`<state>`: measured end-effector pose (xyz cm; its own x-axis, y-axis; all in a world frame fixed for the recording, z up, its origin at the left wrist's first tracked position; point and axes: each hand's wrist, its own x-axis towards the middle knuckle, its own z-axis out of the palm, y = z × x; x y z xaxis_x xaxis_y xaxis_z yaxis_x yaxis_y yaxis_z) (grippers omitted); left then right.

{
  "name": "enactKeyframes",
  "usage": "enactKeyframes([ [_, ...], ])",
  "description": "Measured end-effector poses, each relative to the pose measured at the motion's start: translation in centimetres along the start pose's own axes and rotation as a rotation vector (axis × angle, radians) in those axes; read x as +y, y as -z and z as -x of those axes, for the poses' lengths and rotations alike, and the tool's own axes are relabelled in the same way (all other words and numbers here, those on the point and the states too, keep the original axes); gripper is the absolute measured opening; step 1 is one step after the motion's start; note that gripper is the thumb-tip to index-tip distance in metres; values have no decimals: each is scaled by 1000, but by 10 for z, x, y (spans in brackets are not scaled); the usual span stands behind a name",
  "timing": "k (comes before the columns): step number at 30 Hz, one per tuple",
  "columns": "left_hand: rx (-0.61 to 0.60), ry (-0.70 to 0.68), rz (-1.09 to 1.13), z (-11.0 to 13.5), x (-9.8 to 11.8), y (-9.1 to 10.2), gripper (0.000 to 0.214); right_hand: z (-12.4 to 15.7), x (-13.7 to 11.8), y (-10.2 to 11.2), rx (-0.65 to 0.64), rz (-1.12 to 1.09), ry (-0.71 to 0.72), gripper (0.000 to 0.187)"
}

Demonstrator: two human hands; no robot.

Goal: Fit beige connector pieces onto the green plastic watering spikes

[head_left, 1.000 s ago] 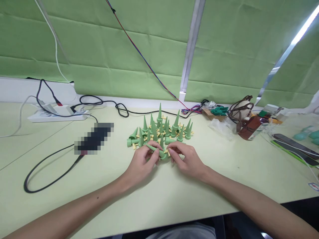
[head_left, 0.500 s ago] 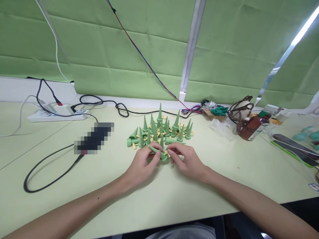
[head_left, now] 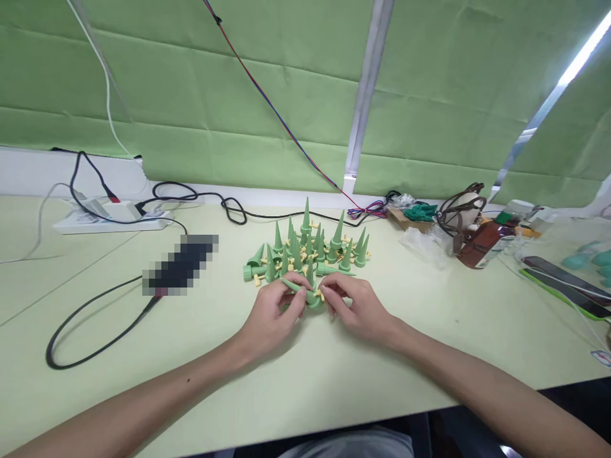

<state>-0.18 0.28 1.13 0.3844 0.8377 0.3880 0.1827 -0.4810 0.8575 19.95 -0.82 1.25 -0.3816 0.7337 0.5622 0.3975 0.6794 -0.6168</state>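
My left hand (head_left: 274, 312) is closed around a green plastic watering spike (head_left: 291, 285), whose pointed tip slants up to the left. At the collar end of that spike sits a small yellow valve (head_left: 319, 295). The thumb and fingers of my right hand (head_left: 358, 307) pinch the valve's outer end. Just beyond both hands, several more green watering spikes (head_left: 296, 257) are crowded together, most upright and a few on their sides, with yellow valves among them. My fingers partly cover the held spike.
To the left are a pixelated dark device (head_left: 181, 266) with a black cable and a white power strip (head_left: 114, 219). At the right lie clear plastic wrap (head_left: 422, 245), a reddish-brown bottle (head_left: 487, 242) and dark phone-like devices (head_left: 568, 286). A green curtain (head_left: 286, 95) hangs behind the table.
The held spike's tip has shifted very slightly left, and my right fingertips have turned a little on the yellow valve. The other things have stayed put.
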Motion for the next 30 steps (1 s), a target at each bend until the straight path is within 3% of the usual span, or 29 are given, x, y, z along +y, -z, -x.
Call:
enactKeyframes([
  [7, 17, -24, -23, 0, 1, 0, 20, 0, 1, 0, 1, 22, 9, 17],
  [18, 149, -77, -152, 1, 3, 1, 18, 1, 1, 0, 72, 70, 141, 14],
  [30, 177, -302, -299, 1, 0, -1, 11, 3, 9, -3, 73, 59, 185, 10],
])
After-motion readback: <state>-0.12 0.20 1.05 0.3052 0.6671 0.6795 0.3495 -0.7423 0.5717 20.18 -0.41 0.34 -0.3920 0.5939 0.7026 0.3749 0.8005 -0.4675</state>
